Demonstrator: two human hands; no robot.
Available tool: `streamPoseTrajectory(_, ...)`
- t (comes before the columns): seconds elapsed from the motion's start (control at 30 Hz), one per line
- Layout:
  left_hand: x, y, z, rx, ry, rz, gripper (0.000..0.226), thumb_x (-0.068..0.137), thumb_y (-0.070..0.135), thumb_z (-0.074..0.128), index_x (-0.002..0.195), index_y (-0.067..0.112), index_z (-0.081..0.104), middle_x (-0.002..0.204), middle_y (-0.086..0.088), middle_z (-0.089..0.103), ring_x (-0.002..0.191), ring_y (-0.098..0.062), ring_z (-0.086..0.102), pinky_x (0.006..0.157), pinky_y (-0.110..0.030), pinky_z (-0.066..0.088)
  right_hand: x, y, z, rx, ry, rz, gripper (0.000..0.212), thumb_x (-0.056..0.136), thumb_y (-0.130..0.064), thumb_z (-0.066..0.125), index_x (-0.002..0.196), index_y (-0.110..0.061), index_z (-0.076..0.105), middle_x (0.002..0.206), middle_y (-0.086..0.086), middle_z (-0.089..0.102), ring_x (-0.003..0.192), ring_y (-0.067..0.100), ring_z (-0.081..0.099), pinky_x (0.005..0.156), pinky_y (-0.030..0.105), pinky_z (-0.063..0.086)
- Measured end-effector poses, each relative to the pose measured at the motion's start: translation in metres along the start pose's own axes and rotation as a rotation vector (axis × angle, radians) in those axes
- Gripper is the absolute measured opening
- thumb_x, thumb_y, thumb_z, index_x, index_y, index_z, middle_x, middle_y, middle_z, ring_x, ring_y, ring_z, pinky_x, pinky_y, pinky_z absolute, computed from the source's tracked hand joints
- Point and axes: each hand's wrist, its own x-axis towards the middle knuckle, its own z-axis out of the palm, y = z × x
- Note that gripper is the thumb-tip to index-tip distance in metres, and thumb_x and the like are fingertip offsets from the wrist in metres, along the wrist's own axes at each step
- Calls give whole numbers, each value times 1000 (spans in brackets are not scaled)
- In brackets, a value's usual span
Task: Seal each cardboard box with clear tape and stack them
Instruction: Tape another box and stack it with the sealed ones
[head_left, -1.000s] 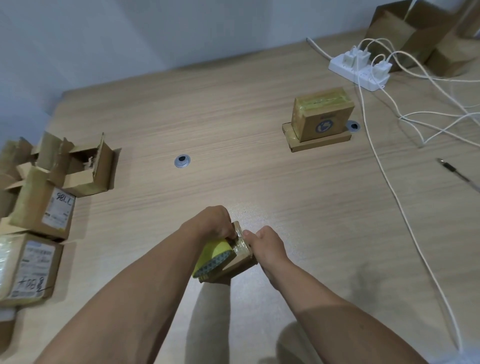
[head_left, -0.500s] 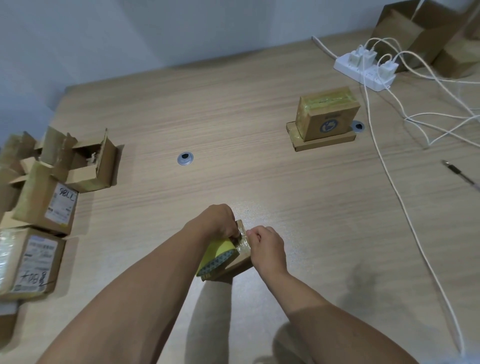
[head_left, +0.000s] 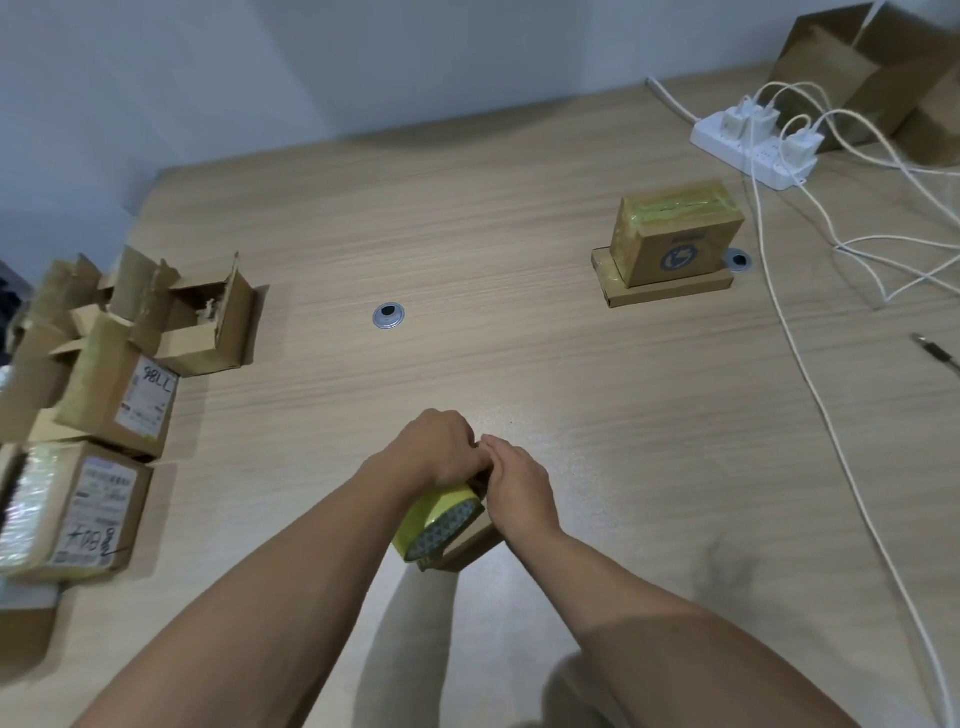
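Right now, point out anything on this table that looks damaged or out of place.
The open cardboard box on the left looks damaged: its flaps are torn and ragged, standing askew, with shredded bits inside. White cables sprawl loosely across the right side. Nothing else stands out.

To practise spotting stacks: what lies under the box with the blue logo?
A flatter box lies under the logo box, sticking out left and front. Most of its top is covered and cannot be seen.

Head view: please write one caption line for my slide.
Left hand grips a yellow tape roll against a small cardboard box that the right hand holds; two stacked boxes stand beyond.
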Motion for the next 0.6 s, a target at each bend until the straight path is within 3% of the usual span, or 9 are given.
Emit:
streamPoseTrajectory(0.13, -9, -18, -6, -107, 25, 1, 29, 91, 39, 57, 90, 15, 72, 89, -6, 68, 86, -22, 61, 64, -30, 44, 0, -2, 9, -17, 25, -3, 35, 107, -43, 27, 118, -32, 58, 112, -6, 63, 103, 17, 56, 90, 40, 48)
streamPoseTrajectory(0.2, -18, -29, -5, -186, 17, -11, 31, 94, 42, 56, 90, 16, 73, 92, -5, 70, 87, -21, 62, 71, -31, 46, 0, -2, 9, -59, 19, -14, 37, 108, -43, 26, 127, -33, 56, 121, -5, 62, 108, 18, 57, 93, 41, 48)
streamPoseTrajectory(0.27, -34, -42, 0, -295, 32, -13, 40, 95, 52, 55, 84, 16, 71, 83, 0, 69, 76, -15, 60, 68, -32, 45, -1, -2, 7, -81, 18, -11, 39, 109, -42, 26, 135, -31, 53, 126, -4, 60, 112, 20, 56, 96, 44, 48)
streamPoseTrajectory(0.33, -53, -54, 4, -494, 6, 15, 50, 88, 61, 57, 74, 14, 65, 68, 4, 60, 64, -12, 52, 66, -32, 39, -1, -4, 7, -95, 19, -16, 37, 109, -40, 26, 130, -30, 54, 122, -2, 60, 108, 21, 57, 94, 46, 50)
streamPoseTrajectory(0.4, -69, -67, 9, -721, -64, 81, 56, 79, 65, 59, 73, 9, 62, 68, 1, 55, 67, -12, 51, 71, -33, 37, -1, -5, 7, -102, 25, -31, 34, 109, -38, 27, 124, -30, 56, 115, -2, 61, 102, 22, 57, 91, 47, 51)
streamPoseTrajectory(0.47, -80, -81, 16, -854, -104, 119, 61, 76, 62, 64, 84, 2, 66, 77, -5, 62, 77, -15, 57, 78, -34, 41, 0, -3, 6, -97, 35, -36, 34, 109, -37, 28, 122, -29, 58, 112, -1, 62, 101, 23, 57, 90, 47, 51)
streamPoseTrajectory(0.53, -87, -89, 21, -884, -76, 134, 63, 75, 60, 66, 89, -1, 65, 81, -6, 62, 80, -16, 58, 79, -34, 41, 1, -3, 5, -86, 24, -35, 34, 109, -37, 29, 121, -29, 59, 111, 0, 63, 100, 24, 57, 90, 46, 51)
streamPoseTrajectory(0.6, -89, -88, 24, -864, 9, 138, 62, 76, 63, 63, 80, 1, 60, 74, -2, 55, 74, -14, 53, 74, -33, 37, -1, -6, 7, -87, 4, -33, 33, 108, -38, 30, 121, -29, 59, 110, 0, 63, 100, 24, 57, 90, 45, 51)
